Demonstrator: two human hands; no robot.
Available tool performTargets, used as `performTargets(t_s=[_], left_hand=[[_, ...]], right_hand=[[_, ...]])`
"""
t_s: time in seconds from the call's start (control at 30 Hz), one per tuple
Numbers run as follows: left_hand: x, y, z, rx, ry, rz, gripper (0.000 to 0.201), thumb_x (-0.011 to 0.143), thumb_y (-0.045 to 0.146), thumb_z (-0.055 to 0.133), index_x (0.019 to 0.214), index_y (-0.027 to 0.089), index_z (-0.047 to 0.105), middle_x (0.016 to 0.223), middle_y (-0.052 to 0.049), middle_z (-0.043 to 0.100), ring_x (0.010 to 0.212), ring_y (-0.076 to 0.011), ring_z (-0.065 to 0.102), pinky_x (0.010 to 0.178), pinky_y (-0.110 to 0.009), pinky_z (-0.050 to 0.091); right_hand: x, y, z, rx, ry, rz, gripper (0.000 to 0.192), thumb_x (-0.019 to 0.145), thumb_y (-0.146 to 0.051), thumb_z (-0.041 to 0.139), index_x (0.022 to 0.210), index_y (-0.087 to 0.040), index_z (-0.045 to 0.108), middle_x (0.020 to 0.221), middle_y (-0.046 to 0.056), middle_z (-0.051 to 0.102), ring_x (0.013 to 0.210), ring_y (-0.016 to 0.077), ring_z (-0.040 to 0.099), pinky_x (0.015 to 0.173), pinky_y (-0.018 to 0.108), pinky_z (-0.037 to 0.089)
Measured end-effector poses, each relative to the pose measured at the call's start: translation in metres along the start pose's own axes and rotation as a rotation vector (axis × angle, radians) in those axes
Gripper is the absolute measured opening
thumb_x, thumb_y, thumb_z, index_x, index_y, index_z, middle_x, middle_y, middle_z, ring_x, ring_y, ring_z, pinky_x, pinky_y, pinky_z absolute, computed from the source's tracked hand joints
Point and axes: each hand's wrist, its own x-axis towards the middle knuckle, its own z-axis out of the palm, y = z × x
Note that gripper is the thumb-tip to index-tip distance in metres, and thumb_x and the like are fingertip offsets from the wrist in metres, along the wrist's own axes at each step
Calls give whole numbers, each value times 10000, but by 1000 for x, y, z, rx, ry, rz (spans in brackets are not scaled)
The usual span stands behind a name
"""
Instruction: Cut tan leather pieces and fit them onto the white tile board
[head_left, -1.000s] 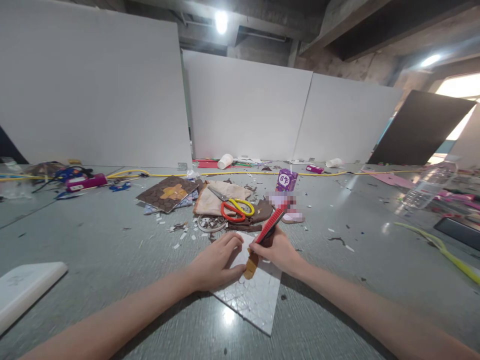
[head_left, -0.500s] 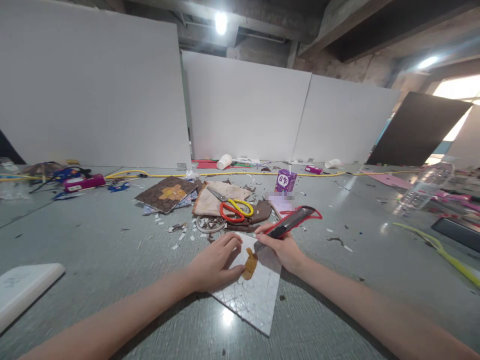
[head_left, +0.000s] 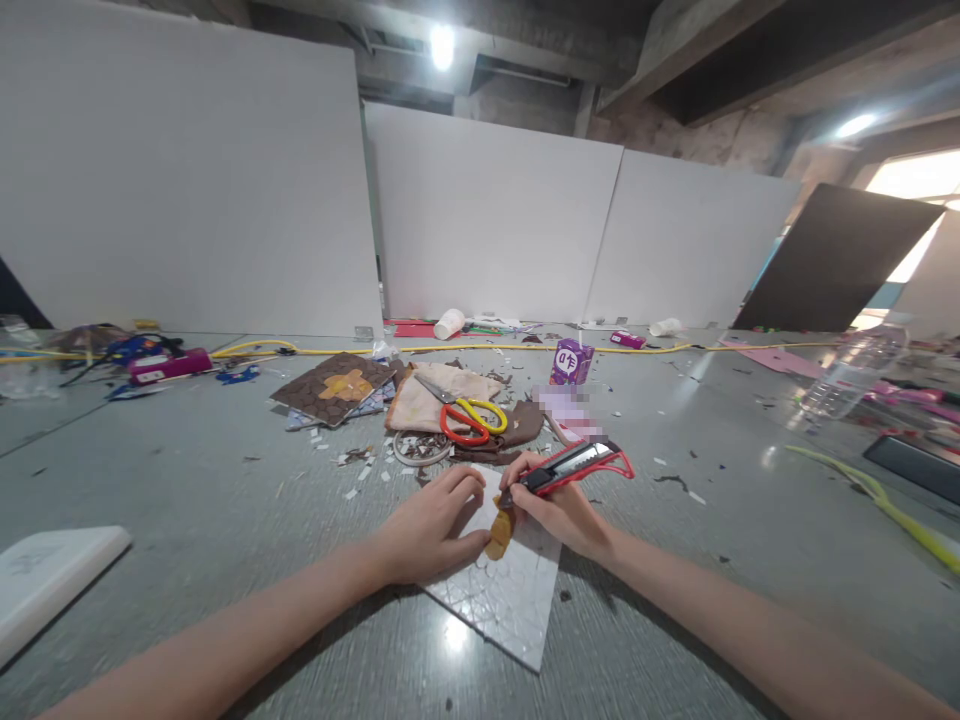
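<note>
Head view: right hand (head_left: 559,510) fingers grip red cutter (head_left: 574,466).

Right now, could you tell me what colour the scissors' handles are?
The scissors have one yellow and one red handle, seen in the head view.

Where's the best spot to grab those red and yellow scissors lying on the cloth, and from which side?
Probably by the looped handles of the red and yellow scissors, coming from above on the near side. The loops point toward the person and lie flat on the beige cloth, while the blades point away to the far left, so the fingers stay clear of them.
</note>
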Motion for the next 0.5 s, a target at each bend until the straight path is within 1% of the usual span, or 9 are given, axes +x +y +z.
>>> performTargets(t_s=[0.07, 0.17, 0.27, 0.37, 0.43, 0.5], left_hand=[[0, 1, 0, 4, -1, 1, 175, 727, 266, 483, 875, 180, 444, 1037, -60, 455, 954, -179, 441, 839, -298, 366], [1, 2, -1, 9, -7, 4, 163, 726, 256, 483, 863, 177, 444, 1024, -59, 460, 947, -177, 441, 834, -294, 368], [2, 2, -2, 14, -14, 5, 169, 728, 251, 481, 874, 175, 445, 1026, -61, 458, 953, -178, 436, 837, -297, 365], [2, 2, -2, 12, -16, 7, 178, 730, 254, 479, 887, 176, 447, 1023, -63, 456, 953, -180, 436, 839, -300, 363], [1, 2, -2, 11, -14, 4, 176, 731, 258, 477, 885, 177, 447, 1022, -64, 456, 953, -182, 437, 840, -302, 362], [1, 2, -1, 12, -13, 3, 178, 731, 262, 476, 884, 176, 446, 1027, -66, 454, 952, -184, 439, 834, -301, 366]], right_hand=[[0, -1, 0, -32, -24, -4, 12, 718, -191, 486, 721, -187, 475, 507, -48, 469, 451, 86, 466, 465, 208, 368], [0, -3, 0, -126, -39, -44, 53, 706, -140, 461, 720, -190, 474, 591, -33, 489, 481, 81, 464, 484, 208, 374], [0, -6, 2, -272, -22, -131, 115, 663, -81, 456, 669, -194, 473, 649, -19, 497, 550, 93, 473, 540, 220, 381], [0, -9, 4, -401, -45, -242, 162, 614, -36, 464, 620, -197, 460, 639, -20, 490, 606, 109, 476, 595, 234, 375], [0, -8, 3, -413, -53, -252, 162, 620, -36, 460, 629, -198, 453, 644, -18, 482, 607, 109, 468, 594, 234, 371], [0, -4, 1, -357, -41, -210, 130, 669, -70, 442, 678, -199, 451, 660, -13, 475, 596, 105, 458, 573, 230, 370]])
